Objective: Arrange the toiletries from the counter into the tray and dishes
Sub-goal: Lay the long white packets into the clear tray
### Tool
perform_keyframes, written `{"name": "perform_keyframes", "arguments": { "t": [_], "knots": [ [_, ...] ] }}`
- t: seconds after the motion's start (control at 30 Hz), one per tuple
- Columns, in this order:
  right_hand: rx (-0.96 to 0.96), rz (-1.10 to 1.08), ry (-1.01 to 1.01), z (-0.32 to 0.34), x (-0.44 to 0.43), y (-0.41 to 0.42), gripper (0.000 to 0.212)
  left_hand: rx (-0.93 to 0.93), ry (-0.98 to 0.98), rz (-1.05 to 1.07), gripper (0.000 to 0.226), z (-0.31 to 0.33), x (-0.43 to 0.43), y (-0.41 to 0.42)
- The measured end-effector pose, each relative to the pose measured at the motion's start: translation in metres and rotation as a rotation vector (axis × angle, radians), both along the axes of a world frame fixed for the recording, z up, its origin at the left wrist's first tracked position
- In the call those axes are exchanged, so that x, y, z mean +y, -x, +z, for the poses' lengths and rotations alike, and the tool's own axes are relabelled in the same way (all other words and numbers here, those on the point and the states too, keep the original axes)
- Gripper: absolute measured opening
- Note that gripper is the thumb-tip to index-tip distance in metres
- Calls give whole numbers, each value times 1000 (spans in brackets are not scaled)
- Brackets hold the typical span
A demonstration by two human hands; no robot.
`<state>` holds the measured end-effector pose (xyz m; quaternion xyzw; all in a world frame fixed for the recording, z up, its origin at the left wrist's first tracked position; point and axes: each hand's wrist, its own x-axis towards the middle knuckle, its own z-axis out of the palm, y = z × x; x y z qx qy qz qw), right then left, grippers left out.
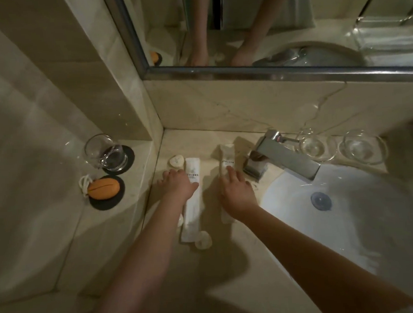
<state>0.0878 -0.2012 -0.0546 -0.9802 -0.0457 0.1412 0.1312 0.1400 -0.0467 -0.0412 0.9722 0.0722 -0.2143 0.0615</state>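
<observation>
Reaching up the bench [244, 256], I find two long packets lying lengthwise away from me. My left grip [178, 184] is splayed flat on the left packet [192, 218], and my right grip [237, 193] rests with loose fingers on the right packet [227, 155]; neither is clamped. The glass dishes [316, 146] sit beyond the tap [281, 157], nearer my right.

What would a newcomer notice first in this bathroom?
The left grip touches the left sachet and the right grip touches the right sachet, on the counter by the tap. An orange soap sits on a black dish at far left. Two glass dishes stand right of the tap.
</observation>
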Motion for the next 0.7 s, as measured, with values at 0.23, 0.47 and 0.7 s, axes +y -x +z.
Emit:
{"name": "perform_keyframes", "arguments": {
  "t": [0.23, 0.47, 0.7],
  "knots": [
    [73, -433, -174, -13, 2, -12, 59, 35, 59, 68, 40, -10, -9, -7],
    [263, -473, -347, 1, -3, -38, 24, 6, 209, 140, 32, 1, -17, -8],
    [162, -506, -674, 28, -23, -13, 24, -156, 369, 174, 27, 29, -27, 4]
  ]
}}
